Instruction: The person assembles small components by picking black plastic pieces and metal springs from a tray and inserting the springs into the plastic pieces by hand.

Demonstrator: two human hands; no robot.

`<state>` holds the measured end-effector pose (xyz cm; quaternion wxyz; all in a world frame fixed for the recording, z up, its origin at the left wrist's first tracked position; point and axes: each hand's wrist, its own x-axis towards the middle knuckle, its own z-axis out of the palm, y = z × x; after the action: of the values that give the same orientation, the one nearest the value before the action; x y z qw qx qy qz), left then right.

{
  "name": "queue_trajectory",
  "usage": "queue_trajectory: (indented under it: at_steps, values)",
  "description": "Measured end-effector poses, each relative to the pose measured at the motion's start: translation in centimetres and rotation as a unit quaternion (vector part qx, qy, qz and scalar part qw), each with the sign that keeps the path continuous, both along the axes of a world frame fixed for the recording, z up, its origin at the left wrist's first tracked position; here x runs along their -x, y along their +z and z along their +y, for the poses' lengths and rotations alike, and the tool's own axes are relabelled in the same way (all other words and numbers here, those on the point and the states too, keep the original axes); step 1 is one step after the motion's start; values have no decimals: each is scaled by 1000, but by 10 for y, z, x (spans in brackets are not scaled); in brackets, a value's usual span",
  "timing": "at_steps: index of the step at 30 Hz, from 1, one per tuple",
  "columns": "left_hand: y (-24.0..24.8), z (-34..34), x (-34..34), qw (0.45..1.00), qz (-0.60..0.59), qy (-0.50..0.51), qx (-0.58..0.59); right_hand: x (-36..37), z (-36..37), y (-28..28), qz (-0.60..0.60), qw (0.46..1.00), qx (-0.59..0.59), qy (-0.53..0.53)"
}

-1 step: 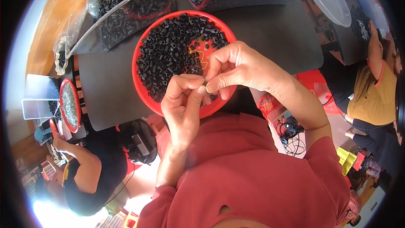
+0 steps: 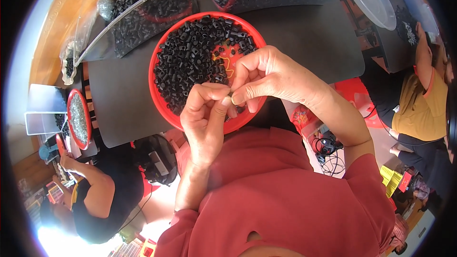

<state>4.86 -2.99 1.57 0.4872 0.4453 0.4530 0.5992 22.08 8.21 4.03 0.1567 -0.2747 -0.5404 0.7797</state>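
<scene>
Both hands meet over the near rim of the red tray (image 2: 153,74), which sits on the dark tabletop (image 2: 119,100) and is heaped with small black plastic pieces (image 2: 188,62). The left hand (image 2: 205,114) is curled shut, thumb pressed toward the forefinger; the right hand (image 2: 271,78) is pinched closed too, its fingertips (image 2: 236,99) touching the left thumb. Between them sits a tiny pale part (image 2: 232,100) – too small to tell what it is, or which hand truly bears it.

Against the other picture, taken at the same instant, nothing has shifted: hands, tray and heap lie alike, so the fitting work is held mid-pinch, with no piece released.

Beyond the tray stand 2 clear plastic bins (image 2: 143,7) holding more black pieces, and a clear lid or bowl (image 2: 376,2) at the far right. A second, smaller red tray (image 2: 78,119) of greyish bits rests at the left, near a person in a black top (image 2: 102,200) – that person's arm reaches toward it. Another person in a yellow top (image 2: 419,104) sits at the right. The wearer's red shirt (image 2: 295,200) fills the lower view
</scene>
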Motion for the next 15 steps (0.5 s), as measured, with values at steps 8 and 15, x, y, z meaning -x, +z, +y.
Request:
queue_trajectory:
  at_steps: [8,15]
  values:
    - [40,44,45,979,92,131,-126,-2,5,10,20,993,-77,-93]
    - [106,118,135,893,335,267,-140,-6,5,-8,-68,939,-306,-140]
